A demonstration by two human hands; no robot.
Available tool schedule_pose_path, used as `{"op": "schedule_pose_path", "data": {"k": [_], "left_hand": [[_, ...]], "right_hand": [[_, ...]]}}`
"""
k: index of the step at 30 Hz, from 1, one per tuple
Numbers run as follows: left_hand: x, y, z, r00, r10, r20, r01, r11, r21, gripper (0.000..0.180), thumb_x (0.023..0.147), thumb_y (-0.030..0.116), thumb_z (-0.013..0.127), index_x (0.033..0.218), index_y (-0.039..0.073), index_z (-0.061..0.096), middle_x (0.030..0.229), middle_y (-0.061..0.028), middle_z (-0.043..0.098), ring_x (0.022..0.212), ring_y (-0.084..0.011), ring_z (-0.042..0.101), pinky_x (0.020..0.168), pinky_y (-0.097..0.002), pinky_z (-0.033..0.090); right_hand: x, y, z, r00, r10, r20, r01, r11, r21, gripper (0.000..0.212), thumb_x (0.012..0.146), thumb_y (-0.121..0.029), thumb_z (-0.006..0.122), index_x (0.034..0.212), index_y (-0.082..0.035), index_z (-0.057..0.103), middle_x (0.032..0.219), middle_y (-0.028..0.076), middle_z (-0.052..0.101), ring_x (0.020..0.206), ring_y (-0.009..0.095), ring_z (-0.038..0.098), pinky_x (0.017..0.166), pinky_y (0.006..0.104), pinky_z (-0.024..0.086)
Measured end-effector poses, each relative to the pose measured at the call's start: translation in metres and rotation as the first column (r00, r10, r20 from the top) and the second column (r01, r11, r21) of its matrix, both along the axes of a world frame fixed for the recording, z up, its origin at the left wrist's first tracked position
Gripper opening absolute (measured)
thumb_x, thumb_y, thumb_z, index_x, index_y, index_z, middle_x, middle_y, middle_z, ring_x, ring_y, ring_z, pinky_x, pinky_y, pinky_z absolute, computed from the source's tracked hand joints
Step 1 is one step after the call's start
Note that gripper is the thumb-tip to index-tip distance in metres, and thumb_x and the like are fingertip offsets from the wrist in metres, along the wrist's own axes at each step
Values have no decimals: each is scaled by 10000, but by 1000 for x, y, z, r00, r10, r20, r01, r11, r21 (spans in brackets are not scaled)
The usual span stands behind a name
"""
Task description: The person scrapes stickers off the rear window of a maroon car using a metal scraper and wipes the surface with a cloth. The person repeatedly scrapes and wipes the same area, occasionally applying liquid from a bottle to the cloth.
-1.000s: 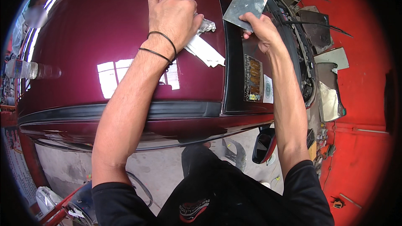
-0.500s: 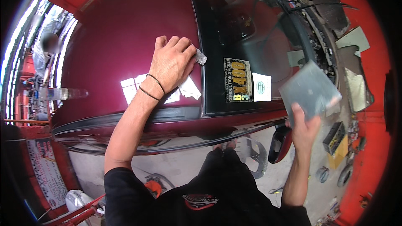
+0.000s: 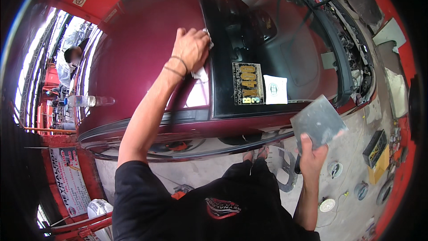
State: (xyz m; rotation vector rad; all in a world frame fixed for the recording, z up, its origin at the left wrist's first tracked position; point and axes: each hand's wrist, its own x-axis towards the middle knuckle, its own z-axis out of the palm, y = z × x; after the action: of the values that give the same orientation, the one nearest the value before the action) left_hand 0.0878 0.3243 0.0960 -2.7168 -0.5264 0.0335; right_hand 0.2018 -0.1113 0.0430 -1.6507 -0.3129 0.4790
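Note:
My left hand (image 3: 191, 48) is closed on a crumpled white wad (image 3: 209, 40), perhaps cloth or paper. It presses the wad against the dark red car roof (image 3: 138, 58), right at the edge along the windshield (image 3: 276, 31). In my right hand (image 3: 312, 154) is a thin, flat, grey square sheet (image 3: 318, 119), with thumb on top and fingers underneath. The sheet is held up, tilted, off the windshield's near corner. On the glass, a black and gold sticker (image 3: 248, 85) sits beside a white square sticker (image 3: 275, 89).
A plastic bottle (image 3: 89, 101) lies at the roof's left end. The engine bay (image 3: 359, 60) is exposed at far right. A black box (image 3: 374, 148), a carton (image 3: 379, 165) and tyres stand on the floor. Another person (image 3: 71, 58) is at the far left.
My left hand has slid the white wad farther away along the roof's edge. The grey sheet, still in my right hand, has come lower and nearer. My view has also shifted.

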Motion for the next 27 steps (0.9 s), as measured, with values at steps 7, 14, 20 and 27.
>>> {"op": "schedule_pose_path", "data": {"k": [7, 14, 20, 27], "left_hand": [[-50, -21, -17, 873, 73, 481, 36, 976, -214, 445, 934, 173, 732, 1377, 172, 690, 1452, -128, 636, 1281, -328, 613, 1080, -519, 423], [-42, -41, -39, 704, 162, 692, 43, 962, -270, 593, 889, 175, 786, 1452, 113, 611, 1400, -128, 672, 1278, -318, 625, 1108, -511, 402], [-47, -40, -40, 719, 237, 653, -62, 958, -279, 538, 873, 200, 794, 1383, 97, 656, 1337, -107, 710, 1261, -314, 619, 1106, -516, 384], [-42, -39, -38, 762, 200, 616, -94, 975, -199, 329, 899, 230, 763, 1197, 97, 795, 1259, -88, 717, 1227, -290, 608, 1086, -511, 384]], "right_hand": [[18, 156, 13, 956, 258, 137, -278, 949, 149, 362, 1067, -293, 686, 1049, 63, 755, 813, 47, 729, 683, 125, 669, 622, 319, 551], [11, 284, 11, 832, 348, 433, -300, 937, -177, 478, 1002, -397, 680, 902, 62, 771, 735, 200, 728, 742, 299, 751, 723, 432, 569], [-29, 295, 5, 775, 250, 580, -259, 963, -70, 384, 990, -337, 661, 941, 31, 764, 896, 269, 751, 871, 469, 747, 805, 512, 584], [-19, 311, -17, 685, 252, 684, -216, 966, -140, 332, 987, -294, 677, 945, 25, 756, 865, 267, 738, 834, 471, 736, 780, 529, 577]]}}
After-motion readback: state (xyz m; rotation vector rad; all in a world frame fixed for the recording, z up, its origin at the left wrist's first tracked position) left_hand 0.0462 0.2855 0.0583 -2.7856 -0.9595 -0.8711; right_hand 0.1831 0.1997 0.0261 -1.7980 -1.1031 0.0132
